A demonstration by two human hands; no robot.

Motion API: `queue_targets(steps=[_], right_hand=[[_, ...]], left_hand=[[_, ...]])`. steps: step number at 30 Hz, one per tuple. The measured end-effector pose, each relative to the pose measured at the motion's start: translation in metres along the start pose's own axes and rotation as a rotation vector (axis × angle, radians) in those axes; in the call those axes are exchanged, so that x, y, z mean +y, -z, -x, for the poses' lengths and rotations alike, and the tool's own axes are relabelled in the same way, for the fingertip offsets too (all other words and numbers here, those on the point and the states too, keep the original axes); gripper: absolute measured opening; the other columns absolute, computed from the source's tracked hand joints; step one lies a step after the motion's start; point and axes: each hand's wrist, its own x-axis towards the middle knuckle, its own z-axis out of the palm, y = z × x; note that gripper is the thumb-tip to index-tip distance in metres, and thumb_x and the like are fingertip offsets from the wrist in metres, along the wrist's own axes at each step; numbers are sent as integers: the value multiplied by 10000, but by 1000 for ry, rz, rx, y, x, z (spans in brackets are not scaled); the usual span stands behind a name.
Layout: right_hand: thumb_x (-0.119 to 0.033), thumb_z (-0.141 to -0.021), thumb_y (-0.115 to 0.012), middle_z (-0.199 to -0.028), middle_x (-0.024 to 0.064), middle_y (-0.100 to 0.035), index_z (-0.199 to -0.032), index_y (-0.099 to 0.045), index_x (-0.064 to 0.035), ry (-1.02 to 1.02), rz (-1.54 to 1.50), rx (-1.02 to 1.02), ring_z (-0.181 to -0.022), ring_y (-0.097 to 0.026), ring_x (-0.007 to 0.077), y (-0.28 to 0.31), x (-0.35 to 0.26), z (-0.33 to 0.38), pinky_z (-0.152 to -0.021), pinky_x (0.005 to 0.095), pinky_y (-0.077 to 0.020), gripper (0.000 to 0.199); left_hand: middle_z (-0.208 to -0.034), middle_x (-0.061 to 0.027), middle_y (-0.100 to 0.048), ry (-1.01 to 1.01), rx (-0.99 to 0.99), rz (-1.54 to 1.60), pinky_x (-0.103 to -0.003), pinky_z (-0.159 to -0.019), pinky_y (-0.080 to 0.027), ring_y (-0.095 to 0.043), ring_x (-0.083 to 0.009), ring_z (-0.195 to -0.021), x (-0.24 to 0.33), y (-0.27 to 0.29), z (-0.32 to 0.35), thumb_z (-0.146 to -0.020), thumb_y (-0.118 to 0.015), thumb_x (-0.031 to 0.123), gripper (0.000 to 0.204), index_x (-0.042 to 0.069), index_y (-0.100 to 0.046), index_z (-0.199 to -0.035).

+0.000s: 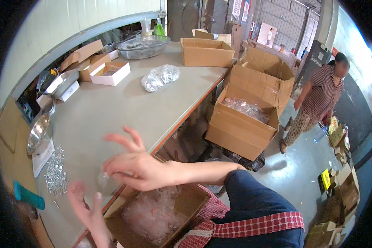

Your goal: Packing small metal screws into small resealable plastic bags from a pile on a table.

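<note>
My right hand [138, 167] is over the near edge of the table, thumb and forefinger pinched on a small clear plastic bag [103, 178], its other fingers spread. The bag is blurred, and I cannot make out what is in it. Lower and to the left, my left hand [87, 206] is open, with thumb and fingers apart and smeared by motion. Beyond it, a pile of small silver screw-like metal pieces [56, 173] lies on the table. Below my right forearm stands an open cardboard box [198, 202] holding many clear plastic bags [153, 215].
On the grey table [111, 107] are a bag of silver parts [161, 77], a white box [111, 78], metal bowls [40, 134] and a clear basin [142, 47]. An open carton [235, 134] of bags stands right of the table. A person [318, 97] stands on the floor beyond.
</note>
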Motion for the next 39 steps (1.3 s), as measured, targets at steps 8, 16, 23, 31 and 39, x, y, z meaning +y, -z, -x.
queue_targets(steps=[8, 16, 23, 31, 39], right_hand=[[-167, -931, -670, -1118, -4, -698, -974, -702, -117, 193, -166, -320, -1377, -471, 291, -90, 19, -44, -1186, 705, -60, 73], [-319, -941, -681, -1353, 148, -639, -1290, -649, -51, -370, 48, -523, -1252, -607, 312, -145, 166, -127, -1056, 409, -481, 441], [-428, -1021, -560, -1626, 226, -340, -1575, -381, -115, -228, 107, -710, -1479, -367, 401, -247, 192, -178, -1205, 429, -334, 661], [-95, -996, -572, -1522, 199, -500, -1466, -545, -105, 255, -93, -757, -1408, -483, 371, -213, 150, -136, -1144, 421, -427, 471], [-32, -874, -697, -1076, 121, -691, -1162, -668, -32, 116, 118, -643, -892, -670, 264, -165, 138, -140, -796, 373, -552, 290]], left_hand=[[-997, -171, -684, 105, -252, -494, -359, -833, -512, -675, -254, -962, -45, 21, -25, -872, -678, 84, 233, -17, -657, -1081], [-647, -126, -640, 341, -100, -334, -367, -590, -510, -595, -250, -563, -52, 16, -43, -744, -898, 483, 529, 25, -634, -762], [-662, -63, -654, 387, -16, -232, -285, -577, -496, -560, -91, -597, -58, 19, -37, -759, -919, 396, 464, 21, -646, -757], [-656, -80, -640, 319, 12, -149, -315, -569, -496, -594, -152, -572, -63, 18, -34, -843, -852, 315, 358, 38, -629, -806], [-647, -93, -612, 267, -8, -190, -336, -567, -486, -593, -190, -565, -64, 15, -33, -860, -825, 295, 331, 35, -624, -827]])
